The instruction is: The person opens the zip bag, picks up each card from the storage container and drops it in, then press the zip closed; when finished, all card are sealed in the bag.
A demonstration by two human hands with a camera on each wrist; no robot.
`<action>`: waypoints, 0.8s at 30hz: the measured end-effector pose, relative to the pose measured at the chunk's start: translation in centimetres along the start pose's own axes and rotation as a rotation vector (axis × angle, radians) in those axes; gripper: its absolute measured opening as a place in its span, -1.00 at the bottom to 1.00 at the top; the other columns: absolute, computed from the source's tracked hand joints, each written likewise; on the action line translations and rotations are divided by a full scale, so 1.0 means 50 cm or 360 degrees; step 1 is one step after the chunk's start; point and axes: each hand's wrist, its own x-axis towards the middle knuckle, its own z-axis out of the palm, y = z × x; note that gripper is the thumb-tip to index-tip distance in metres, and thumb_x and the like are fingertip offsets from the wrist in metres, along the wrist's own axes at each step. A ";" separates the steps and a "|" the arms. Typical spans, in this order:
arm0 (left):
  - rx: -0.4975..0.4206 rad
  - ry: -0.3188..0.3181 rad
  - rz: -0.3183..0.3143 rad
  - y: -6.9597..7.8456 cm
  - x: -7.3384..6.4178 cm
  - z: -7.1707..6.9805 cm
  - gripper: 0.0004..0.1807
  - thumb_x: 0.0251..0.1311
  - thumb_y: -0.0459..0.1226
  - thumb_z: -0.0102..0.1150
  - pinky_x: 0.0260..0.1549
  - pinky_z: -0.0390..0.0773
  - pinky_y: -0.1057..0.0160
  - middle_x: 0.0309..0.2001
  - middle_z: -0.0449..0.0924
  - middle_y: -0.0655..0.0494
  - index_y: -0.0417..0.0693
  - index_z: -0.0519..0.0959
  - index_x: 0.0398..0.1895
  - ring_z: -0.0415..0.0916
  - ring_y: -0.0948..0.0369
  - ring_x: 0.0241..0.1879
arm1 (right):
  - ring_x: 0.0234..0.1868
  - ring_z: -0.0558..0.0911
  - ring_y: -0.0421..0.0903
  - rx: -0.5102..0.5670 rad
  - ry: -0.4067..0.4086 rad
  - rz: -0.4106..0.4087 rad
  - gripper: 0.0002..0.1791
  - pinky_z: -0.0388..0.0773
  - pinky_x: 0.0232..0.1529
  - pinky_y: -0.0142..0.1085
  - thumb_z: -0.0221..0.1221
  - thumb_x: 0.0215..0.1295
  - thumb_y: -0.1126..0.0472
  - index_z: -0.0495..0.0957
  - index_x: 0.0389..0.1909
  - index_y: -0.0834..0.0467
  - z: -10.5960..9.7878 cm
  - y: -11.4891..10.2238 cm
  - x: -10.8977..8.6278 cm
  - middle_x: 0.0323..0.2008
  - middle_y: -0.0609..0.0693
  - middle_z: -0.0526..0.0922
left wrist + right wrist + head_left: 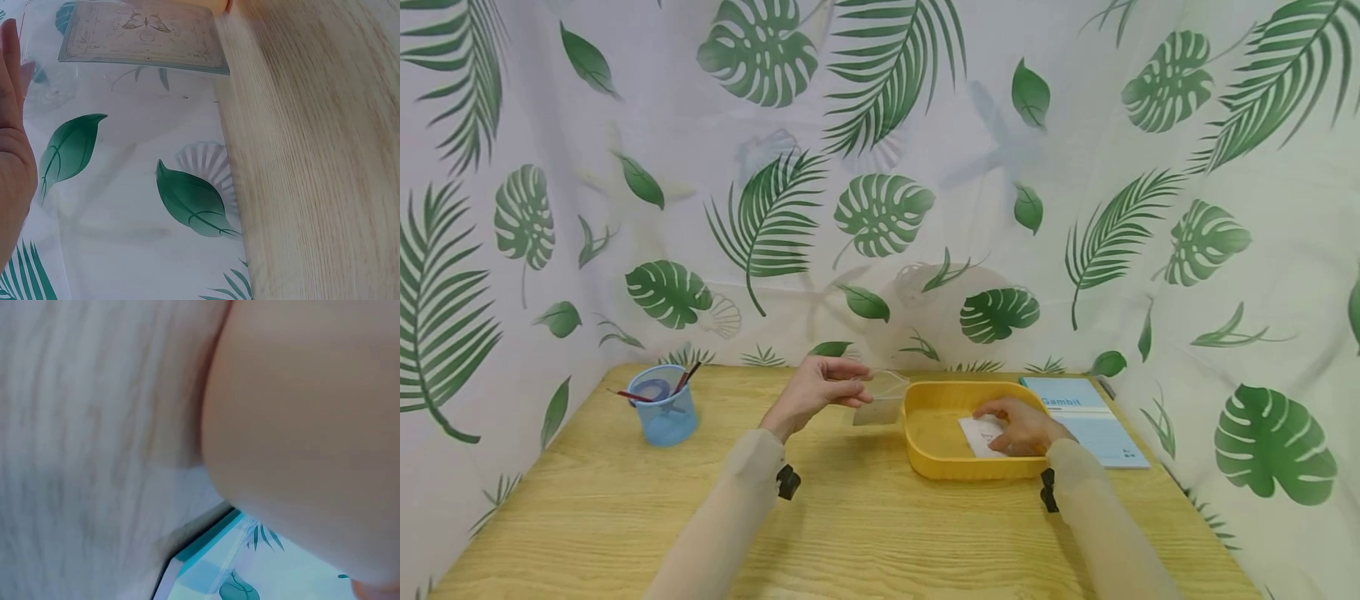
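My left hand is raised over the back of the table, left of a yellow basket. Its thumb and fingertips pinch the top of a clear plastic bag. Below them hangs a card with the bag; the left wrist view shows a butterfly and an ornate border on this card. Inside the basket, my right hand has curled fingers at a small white packet with dark print. The hand covers the packet's right part. In the right wrist view the basket's wall fills much of the picture, and the fingers are mostly hidden.
A blue mesh pen cup with pens and a roll of tape stands at the left. To the basket's right lies a pale blue book marked "Gambit". A leaf-patterned curtain hangs behind the wooden table.
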 end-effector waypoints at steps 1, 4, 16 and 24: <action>-0.0003 0.0000 -0.0002 0.000 0.001 0.001 -0.63 0.26 -0.49 0.18 -0.25 0.76 0.21 0.09 0.59 -0.34 -0.46 0.52 0.13 0.74 0.16 -0.30 | 0.28 0.38 0.33 -0.0004 0.0011 -0.0006 -0.43 0.29 0.35 0.24 0.44 -0.02 0.42 0.57 0.09 0.35 0.000 0.000 0.000 0.19 0.32 0.52; -0.0010 0.0007 -0.0015 -0.002 0.002 0.001 -0.64 0.26 -0.50 0.18 -0.25 0.76 0.21 0.07 0.61 -0.31 -0.44 0.53 0.12 0.74 0.16 -0.31 | 0.25 0.41 0.31 -0.0047 0.0055 -0.0024 -0.41 0.34 0.32 0.23 0.45 -0.03 0.41 0.55 0.10 0.35 0.000 0.000 0.000 0.20 0.33 0.51; 0.0001 -0.0012 -0.0005 0.003 0.005 -0.001 -0.62 0.26 -0.49 0.18 -0.24 0.76 0.22 0.12 0.56 -0.36 -0.45 0.51 0.15 0.74 0.17 -0.30 | -0.07 0.57 0.03 0.0170 0.0182 0.0017 -0.51 0.59 -0.03 -0.16 0.32 0.22 0.33 0.51 0.18 0.30 0.000 0.002 0.001 0.14 0.26 0.56; -0.0016 0.0016 -0.0028 0.001 0.003 0.001 -0.63 0.25 -0.50 0.18 -0.25 0.76 0.22 0.07 0.61 -0.31 -0.44 0.53 0.13 0.74 0.16 -0.31 | -0.34 0.56 -0.12 0.0450 0.0222 0.0083 -0.52 0.66 -0.33 -0.28 0.26 0.32 0.24 0.48 0.23 0.29 0.003 -0.008 0.006 -0.23 0.10 0.67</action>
